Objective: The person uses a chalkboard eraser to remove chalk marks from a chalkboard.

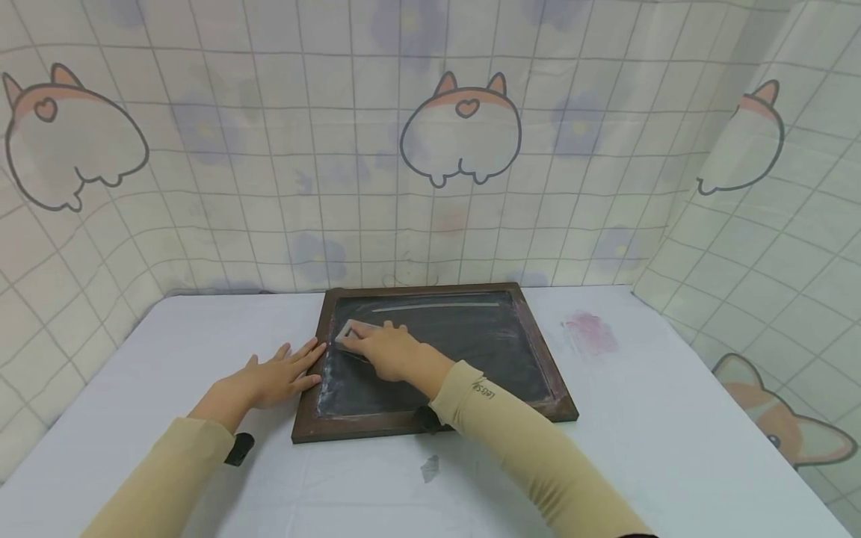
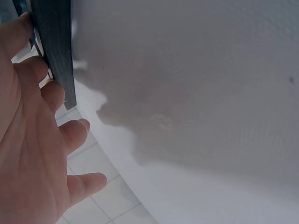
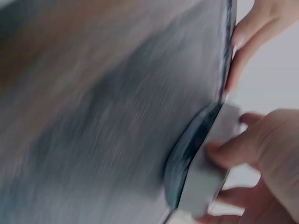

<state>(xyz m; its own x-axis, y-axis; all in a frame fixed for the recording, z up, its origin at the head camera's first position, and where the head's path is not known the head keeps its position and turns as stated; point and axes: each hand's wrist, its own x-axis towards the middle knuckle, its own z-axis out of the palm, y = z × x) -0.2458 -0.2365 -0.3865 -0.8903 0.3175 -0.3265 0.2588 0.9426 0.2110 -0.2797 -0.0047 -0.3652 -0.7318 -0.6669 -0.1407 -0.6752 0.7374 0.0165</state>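
A chalkboard [image 1: 471,351] with a dark wooden frame [image 1: 363,428] lies on the white table. My right hand [image 1: 392,353] grips a chalkboard eraser [image 1: 346,333] by its sides, near the board's left edge. In the right wrist view, the eraser's pale back [image 3: 201,184] lies between thumb and fingers, with its dark felt side against the board. My left hand [image 1: 272,381] lies with fingers spread, fingertips at the left side of the frame. From the left wrist, that hand [image 2: 32,126] shows its fingers beside the frame's dark edge [image 2: 56,51].
A pale chalk streak [image 1: 437,305] crosses the board's upper part, and whitish smears run down its left edge. Pink powder [image 1: 590,332] marks the cloth [image 1: 646,418] to the right. A grey smudge [image 1: 430,468] lies in front. Behind hangs a checked curtain [image 1: 336,187] with cartoon dogs.
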